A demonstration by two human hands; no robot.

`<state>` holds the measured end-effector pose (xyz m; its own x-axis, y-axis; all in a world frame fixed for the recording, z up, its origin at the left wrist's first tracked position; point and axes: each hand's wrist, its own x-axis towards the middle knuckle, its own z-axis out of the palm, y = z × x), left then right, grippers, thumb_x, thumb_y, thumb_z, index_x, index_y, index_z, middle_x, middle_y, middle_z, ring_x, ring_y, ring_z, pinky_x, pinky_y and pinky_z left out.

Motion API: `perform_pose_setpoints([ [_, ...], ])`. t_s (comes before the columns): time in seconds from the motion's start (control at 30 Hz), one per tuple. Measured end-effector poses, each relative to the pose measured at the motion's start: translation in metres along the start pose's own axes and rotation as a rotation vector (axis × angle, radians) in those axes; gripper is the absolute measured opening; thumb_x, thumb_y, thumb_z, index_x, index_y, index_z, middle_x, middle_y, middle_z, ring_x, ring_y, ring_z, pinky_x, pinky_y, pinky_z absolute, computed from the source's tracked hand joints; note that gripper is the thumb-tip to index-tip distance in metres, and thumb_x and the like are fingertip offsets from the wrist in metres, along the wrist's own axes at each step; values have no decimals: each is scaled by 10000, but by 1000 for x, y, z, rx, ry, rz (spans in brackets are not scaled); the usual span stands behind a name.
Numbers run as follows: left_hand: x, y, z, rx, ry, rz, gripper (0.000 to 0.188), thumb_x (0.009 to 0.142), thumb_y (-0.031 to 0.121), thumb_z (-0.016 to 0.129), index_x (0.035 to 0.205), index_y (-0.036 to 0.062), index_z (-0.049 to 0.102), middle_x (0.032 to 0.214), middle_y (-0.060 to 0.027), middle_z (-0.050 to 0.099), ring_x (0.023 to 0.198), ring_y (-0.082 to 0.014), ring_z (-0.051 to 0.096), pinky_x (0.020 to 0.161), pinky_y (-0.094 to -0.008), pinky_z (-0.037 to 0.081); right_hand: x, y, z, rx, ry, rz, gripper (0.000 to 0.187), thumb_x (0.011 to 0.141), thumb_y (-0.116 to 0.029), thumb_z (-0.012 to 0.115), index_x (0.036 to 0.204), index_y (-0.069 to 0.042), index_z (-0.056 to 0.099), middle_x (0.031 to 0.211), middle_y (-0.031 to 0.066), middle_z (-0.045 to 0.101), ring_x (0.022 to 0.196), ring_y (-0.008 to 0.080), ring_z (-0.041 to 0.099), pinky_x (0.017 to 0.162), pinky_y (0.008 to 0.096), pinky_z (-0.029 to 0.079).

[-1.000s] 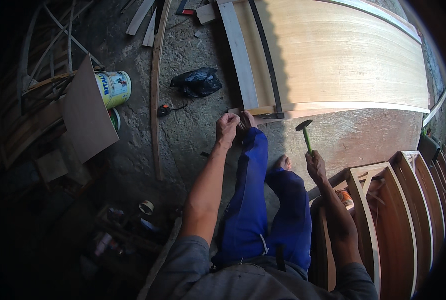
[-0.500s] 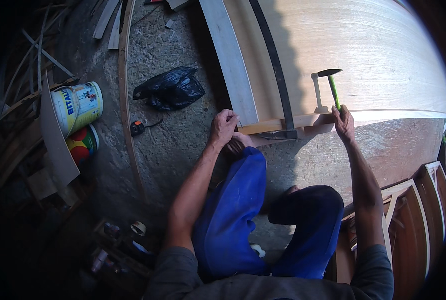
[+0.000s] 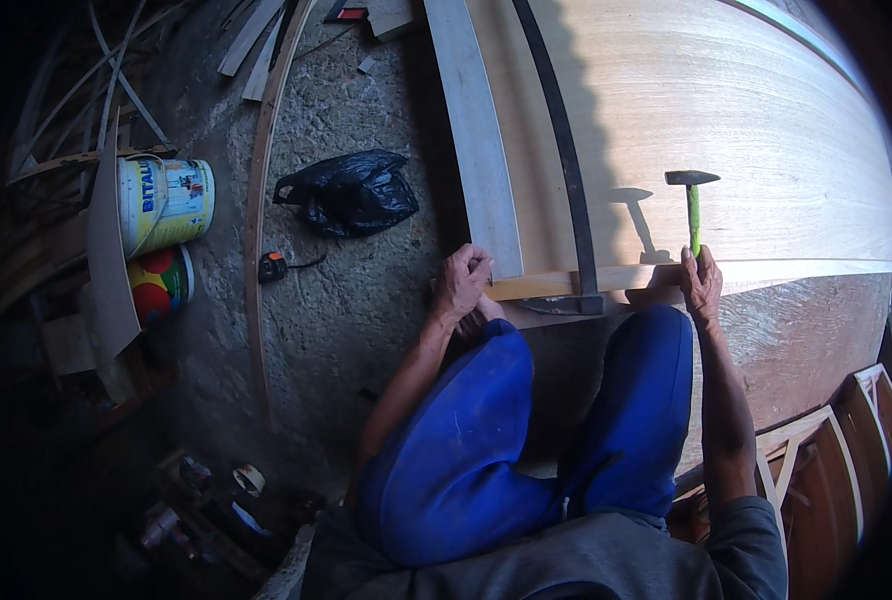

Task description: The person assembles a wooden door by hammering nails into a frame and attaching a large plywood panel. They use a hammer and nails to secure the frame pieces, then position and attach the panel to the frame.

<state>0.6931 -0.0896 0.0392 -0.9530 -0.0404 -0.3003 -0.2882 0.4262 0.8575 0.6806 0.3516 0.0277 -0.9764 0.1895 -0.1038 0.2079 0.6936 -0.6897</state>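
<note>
My right hand [image 3: 703, 285] grips a hammer [image 3: 694, 215] by its green handle, its dark head raised over the pale wooden panel [image 3: 786, 130]. At the near left corner of that panel, my left hand [image 3: 461, 285] is closed in a pinch beside the end of a wooden strip [image 3: 526, 287]. Whatever sits between those fingertips is too small to make out. A grey-white board [image 3: 478, 140] lies along the panel's left side. Right of it runs a long black bar clamp [image 3: 556, 110], its jaw under the strip's near edge.
On the rough floor lie a black plastic bag [image 3: 351, 195], a tape measure [image 3: 274, 266] and a long wooden batten [image 3: 262, 200]. Two buckets, one white and yellow [image 3: 181, 200], one multicoloured [image 3: 166, 285], stand left. Wooden frames [image 3: 826, 470] lean at lower right.
The hammer has turned: its head, tilted leftward before, now stands above an upright handle. My right knee has come up beside the strip. My left hand stays at the strip's end.
</note>
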Motion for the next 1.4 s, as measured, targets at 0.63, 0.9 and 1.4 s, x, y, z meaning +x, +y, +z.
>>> perform_pose_setpoints([
  [0.63,-7,-49,10,-585,-1,-156,102,900,105,766,921,13,726,823,18,682,748,-45,583,702,-223,485,7,-23,-7,-94,-53,152,494,983,-487,573,881,-5,542,686,203,520,635,337,489,611,463,399],
  [0.9,-10,-43,9,-508,19,-132,128,909,127,766,933,9,723,826,18,679,762,-46,582,720,-217,488,7,-28,-6,-110,-43,196,492,977,-490,579,888,-8,551,680,191,515,639,307,488,621,444,404],
  [1.4,-11,-33,9,-464,24,-133,152,911,144,759,937,4,707,806,25,651,747,-43,560,689,-227,487,9,-22,-11,84,-80,183,388,1005,-388,600,914,-12,578,678,91,509,647,174,476,605,379,415],
])
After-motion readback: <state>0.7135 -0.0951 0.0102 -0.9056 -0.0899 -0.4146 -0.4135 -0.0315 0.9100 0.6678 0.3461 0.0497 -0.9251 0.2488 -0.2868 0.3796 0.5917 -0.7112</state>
